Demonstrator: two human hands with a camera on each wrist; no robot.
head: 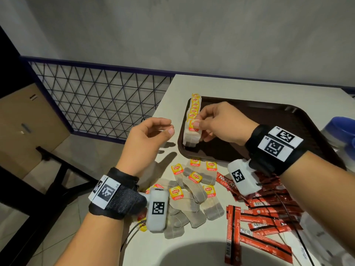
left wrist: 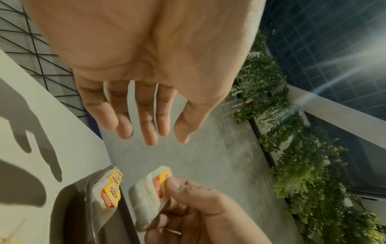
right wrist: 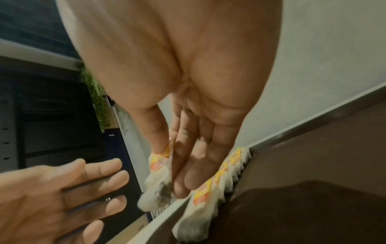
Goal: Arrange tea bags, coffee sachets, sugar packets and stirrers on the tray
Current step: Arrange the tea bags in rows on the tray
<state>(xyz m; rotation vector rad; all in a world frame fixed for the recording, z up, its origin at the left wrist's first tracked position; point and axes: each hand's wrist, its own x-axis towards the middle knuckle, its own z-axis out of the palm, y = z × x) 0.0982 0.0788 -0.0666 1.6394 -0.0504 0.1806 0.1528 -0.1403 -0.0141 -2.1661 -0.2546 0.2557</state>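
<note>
Pinching a tea bag (head: pixel 192 131), the right hand (head: pixel 221 121) grip; left hand (head: pixel 148 139) empty, relaxed.

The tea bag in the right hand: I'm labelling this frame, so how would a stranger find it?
Find the brown tray; a row of tea bags stands along its left rim. At the row's near end, the right hand pinches one tea bag, the only one held.

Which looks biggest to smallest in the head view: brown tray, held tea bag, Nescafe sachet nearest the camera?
1. brown tray, largest by far, though partly hidden by the right hand.
2. Nescafe sachet nearest the camera: long and narrow, but nearness inflates it.
3. held tea bag, smallest.
</note>
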